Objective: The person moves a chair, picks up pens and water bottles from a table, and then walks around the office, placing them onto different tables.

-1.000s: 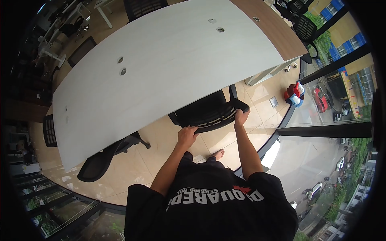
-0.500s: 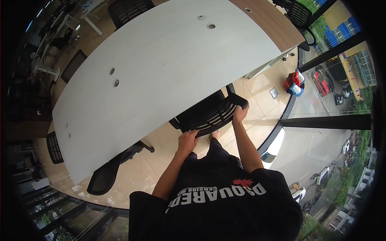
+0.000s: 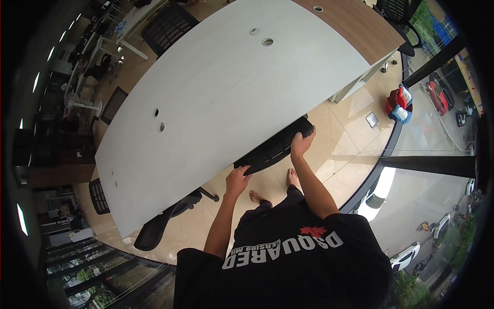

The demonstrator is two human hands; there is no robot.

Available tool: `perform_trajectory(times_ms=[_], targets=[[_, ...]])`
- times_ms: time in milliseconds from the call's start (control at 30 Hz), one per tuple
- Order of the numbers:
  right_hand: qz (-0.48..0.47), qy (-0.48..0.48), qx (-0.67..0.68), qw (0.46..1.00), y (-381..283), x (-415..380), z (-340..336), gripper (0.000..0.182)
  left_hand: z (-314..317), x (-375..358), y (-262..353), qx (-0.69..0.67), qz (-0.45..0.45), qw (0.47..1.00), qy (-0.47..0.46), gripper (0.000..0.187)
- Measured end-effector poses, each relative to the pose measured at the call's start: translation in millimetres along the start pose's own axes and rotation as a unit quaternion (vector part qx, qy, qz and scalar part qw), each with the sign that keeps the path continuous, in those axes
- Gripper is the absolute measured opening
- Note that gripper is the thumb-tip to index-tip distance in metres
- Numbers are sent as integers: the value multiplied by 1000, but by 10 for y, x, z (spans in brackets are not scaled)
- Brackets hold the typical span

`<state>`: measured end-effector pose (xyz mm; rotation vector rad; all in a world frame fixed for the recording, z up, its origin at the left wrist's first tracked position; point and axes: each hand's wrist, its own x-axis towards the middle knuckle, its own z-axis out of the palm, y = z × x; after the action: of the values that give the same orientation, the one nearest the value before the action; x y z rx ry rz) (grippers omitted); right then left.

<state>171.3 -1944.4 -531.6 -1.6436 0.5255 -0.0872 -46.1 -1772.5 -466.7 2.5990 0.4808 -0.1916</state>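
Observation:
A black mesh office chair [image 3: 272, 153] stands at the near edge of a long white table [image 3: 216, 87], mostly beneath the tabletop, so that only its backrest shows. My left hand [image 3: 238, 179] is closed on the left end of the backrest's top. At the other end, my right hand [image 3: 302, 142] grips the backrest's right corner. The seat and base of this chair are hidden under the table.
To the left, another black chair [image 3: 159, 229] sits partly under the table. A red and blue bundle [image 3: 400, 104] stands by the window on the right, near a floor plate [image 3: 372, 120]. More chairs [image 3: 169, 28] line the far side. Glass walls curve around.
The chair has slid farther under the table, with both hands following it forward. Less of its backrest shows now. Both my bare feet have come into clearer view.

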Motion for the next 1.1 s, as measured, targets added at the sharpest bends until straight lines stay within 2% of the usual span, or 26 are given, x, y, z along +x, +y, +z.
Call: perform_trajectory(times_ms=[333,433,567,667,767,900,967,1033,1100], targets=[[-21,-17,12,1000,-101,229,127,74,63,145,88,-7,-44,999,-10,40],[-30,-27,12,999,-84,245,124,73,-58,166,197,-15,-80,996,-48,40],[-73,-9,-4,997,228,297,182,74,6,143,104,-28,-83,996,-13,38],[-63,-29,23,997,121,234,137,74,130,84,32,-15,-80,997,18,45],[-45,-57,40,997,35,202,78,73,361,-110,-33,-2,-94,983,157,55],[-33,-128,93,987,85,285,-26,64,396,-644,-130,-79,-222,962,140,61],[-61,-119,106,985,91,118,-170,58,568,-1045,-344,-100,-299,943,107,63],[-57,-52,60,995,260,-100,-281,58,794,-1534,-648,-123,-371,917,81,66],[0,-97,-53,994,581,-234,-437,60,979,-2073,-860,-172,-442,878,60,68]])
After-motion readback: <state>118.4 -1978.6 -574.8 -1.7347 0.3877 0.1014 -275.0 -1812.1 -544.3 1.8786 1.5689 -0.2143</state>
